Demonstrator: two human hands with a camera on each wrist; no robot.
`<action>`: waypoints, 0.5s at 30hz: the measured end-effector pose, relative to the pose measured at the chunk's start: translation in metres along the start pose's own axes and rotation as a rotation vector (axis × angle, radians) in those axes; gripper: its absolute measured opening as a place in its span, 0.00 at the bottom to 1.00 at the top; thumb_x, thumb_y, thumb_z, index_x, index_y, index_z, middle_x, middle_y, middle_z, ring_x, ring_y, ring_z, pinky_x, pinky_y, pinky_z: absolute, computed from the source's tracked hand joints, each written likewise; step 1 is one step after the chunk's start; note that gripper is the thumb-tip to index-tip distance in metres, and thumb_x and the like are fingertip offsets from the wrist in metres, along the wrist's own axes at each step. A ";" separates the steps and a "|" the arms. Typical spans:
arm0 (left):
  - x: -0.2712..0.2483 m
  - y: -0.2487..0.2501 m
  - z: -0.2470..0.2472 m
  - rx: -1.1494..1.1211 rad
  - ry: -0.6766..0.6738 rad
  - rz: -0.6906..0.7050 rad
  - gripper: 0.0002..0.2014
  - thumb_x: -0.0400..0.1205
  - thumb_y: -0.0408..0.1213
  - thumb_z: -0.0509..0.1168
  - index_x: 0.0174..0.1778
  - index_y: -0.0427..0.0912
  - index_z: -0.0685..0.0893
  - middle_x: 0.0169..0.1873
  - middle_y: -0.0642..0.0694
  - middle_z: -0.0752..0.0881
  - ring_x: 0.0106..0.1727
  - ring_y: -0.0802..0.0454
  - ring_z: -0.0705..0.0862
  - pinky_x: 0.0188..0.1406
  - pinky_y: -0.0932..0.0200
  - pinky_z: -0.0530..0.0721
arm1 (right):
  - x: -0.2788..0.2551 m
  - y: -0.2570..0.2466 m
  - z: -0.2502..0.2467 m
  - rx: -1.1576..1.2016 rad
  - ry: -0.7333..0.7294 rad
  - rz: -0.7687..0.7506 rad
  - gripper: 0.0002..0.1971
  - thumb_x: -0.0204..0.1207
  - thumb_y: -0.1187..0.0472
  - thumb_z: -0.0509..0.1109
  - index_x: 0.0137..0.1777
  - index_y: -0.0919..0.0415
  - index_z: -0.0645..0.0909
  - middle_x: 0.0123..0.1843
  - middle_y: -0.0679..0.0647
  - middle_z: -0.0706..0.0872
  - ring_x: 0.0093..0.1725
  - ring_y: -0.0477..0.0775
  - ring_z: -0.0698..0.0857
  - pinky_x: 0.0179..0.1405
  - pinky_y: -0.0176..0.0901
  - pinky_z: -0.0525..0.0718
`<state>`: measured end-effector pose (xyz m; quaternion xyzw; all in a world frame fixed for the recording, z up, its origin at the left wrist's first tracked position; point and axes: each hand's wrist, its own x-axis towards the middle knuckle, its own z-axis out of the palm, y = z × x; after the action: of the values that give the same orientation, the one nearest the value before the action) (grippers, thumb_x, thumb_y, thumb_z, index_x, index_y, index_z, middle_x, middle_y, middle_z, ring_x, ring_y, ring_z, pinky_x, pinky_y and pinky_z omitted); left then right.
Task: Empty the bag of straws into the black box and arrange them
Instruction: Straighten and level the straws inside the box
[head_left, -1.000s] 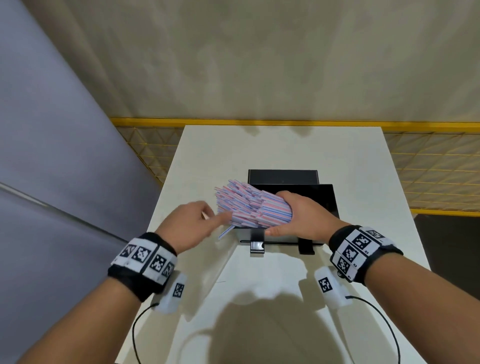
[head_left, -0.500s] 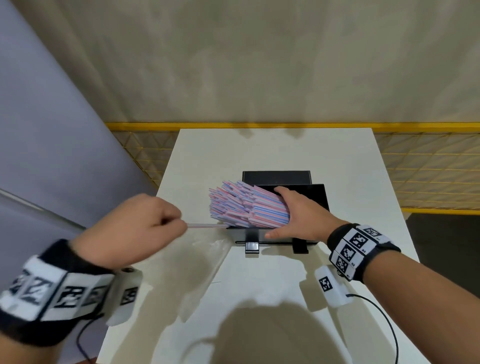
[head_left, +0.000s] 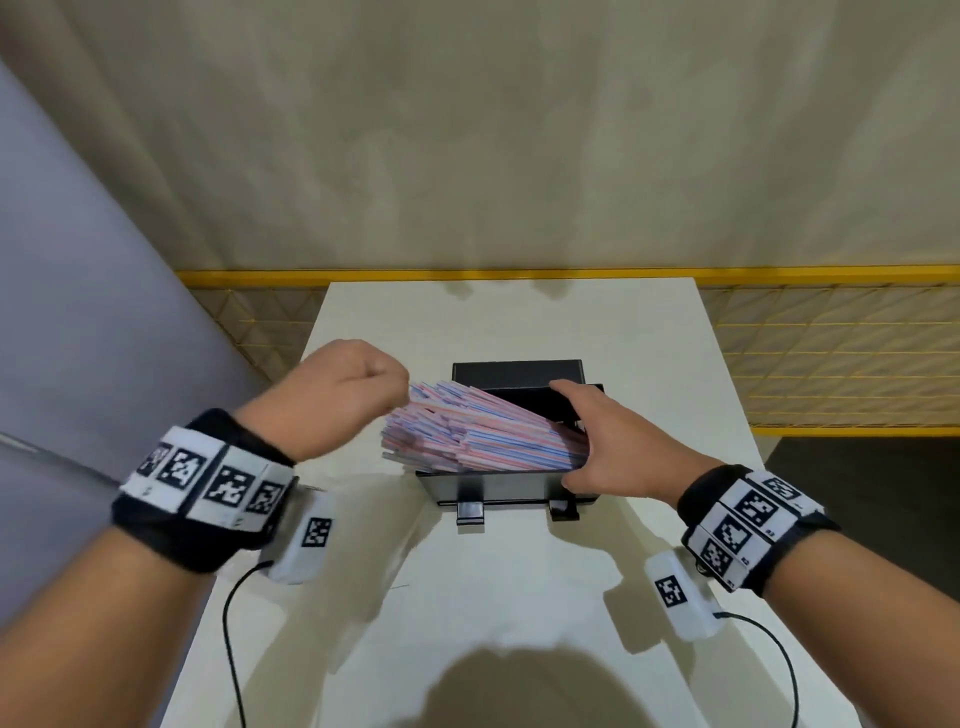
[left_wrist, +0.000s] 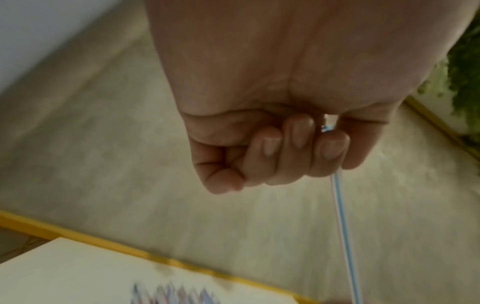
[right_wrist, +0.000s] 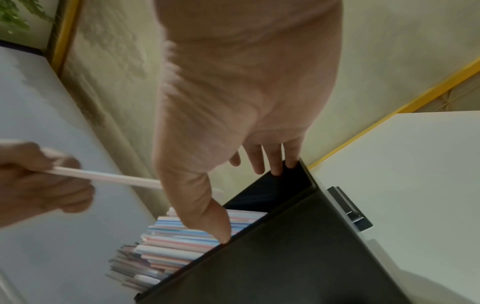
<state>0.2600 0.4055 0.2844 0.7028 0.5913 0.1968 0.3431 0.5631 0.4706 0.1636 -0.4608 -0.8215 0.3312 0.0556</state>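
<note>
My right hand (head_left: 613, 447) steadies the black rectangular plastic box (head_left: 506, 486) on the white bench (head_left: 519, 597), fingers (right_wrist: 275, 162) spread wide over its rim. The left hand (head_left: 332, 400) is fisted on one thin blue-striped straw (left_wrist: 342, 230). Risk: pink/blue straw bundle (head_left: 478, 441) overhangs box's left edge & could spill if nudged. Bag not visible; far end of box hidden

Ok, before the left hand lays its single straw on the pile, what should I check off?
1. Left hand grips one thin pink-and-blue striped straw: ok.
2. Right hand steadies the open black rectangular box at its right end: ok.
3. Pile of striped straws lying level in the box: not ok, their left ends stick out past the box.
4. Straws aligned: not ok, fanned.
5. Empty bag cleared away: cannot tell.
6. White table under the box: ok.
</note>
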 end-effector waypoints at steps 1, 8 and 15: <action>0.010 -0.005 0.012 0.084 -0.010 -0.011 0.16 0.71 0.47 0.59 0.22 0.45 0.63 0.22 0.49 0.62 0.27 0.50 0.62 0.30 0.49 0.59 | -0.002 -0.001 -0.002 0.012 -0.003 0.000 0.51 0.63 0.57 0.82 0.84 0.47 0.58 0.74 0.51 0.73 0.65 0.54 0.80 0.62 0.52 0.87; 0.032 -0.044 0.059 0.410 0.365 0.017 0.16 0.75 0.62 0.64 0.43 0.53 0.82 0.41 0.52 0.82 0.45 0.51 0.80 0.46 0.51 0.77 | 0.014 -0.026 0.019 0.039 0.006 -0.068 0.53 0.65 0.36 0.83 0.85 0.51 0.61 0.75 0.49 0.74 0.72 0.50 0.74 0.71 0.45 0.77; 0.046 -0.081 0.104 -0.665 0.586 -0.450 0.13 0.89 0.49 0.61 0.62 0.46 0.85 0.49 0.52 0.87 0.53 0.47 0.85 0.54 0.53 0.80 | 0.036 -0.019 0.057 -0.093 0.013 -0.022 0.49 0.56 0.22 0.77 0.73 0.45 0.69 0.59 0.47 0.80 0.56 0.52 0.82 0.58 0.54 0.85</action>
<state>0.2851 0.4289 0.1490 0.3255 0.7051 0.4850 0.4020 0.5067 0.4643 0.1233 -0.4558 -0.8407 0.2892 0.0430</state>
